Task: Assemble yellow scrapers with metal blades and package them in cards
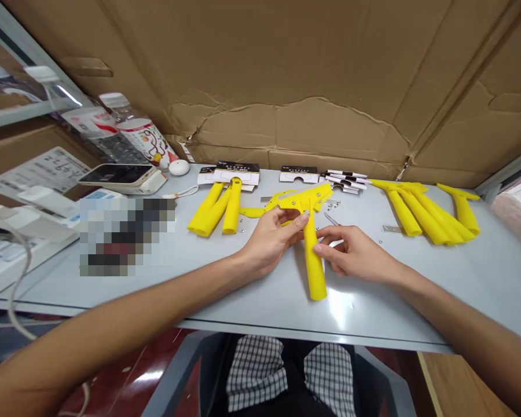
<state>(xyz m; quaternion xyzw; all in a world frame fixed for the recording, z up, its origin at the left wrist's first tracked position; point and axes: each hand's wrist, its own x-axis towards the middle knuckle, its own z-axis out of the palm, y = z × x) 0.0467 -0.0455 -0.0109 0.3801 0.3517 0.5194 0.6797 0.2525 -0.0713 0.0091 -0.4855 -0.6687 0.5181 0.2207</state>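
Observation:
A yellow plastic scraper-like tool (314, 260) is held upright over the grey table, its tubular handle pointing toward me. My left hand (272, 238) grips it where the handle meets the head, thumb on top near a screw. Against the handle's right side rest the fingers of my right hand (351, 250), bent around it. Behind the tool lie more yellow parts (254, 212), small screws (333, 205) and a thin metal tool (330, 218), partly hidden by the hands.
Yellow handles with black-and-white cards (231, 208) lie left of centre; more yellow handles (421, 211) are at right. Loose cards (298, 174) and a metal blade (391, 229) are nearby. Bottles (139, 133), a phone (115, 175) and boxes stand left. Cardboard (286, 75) walls the back.

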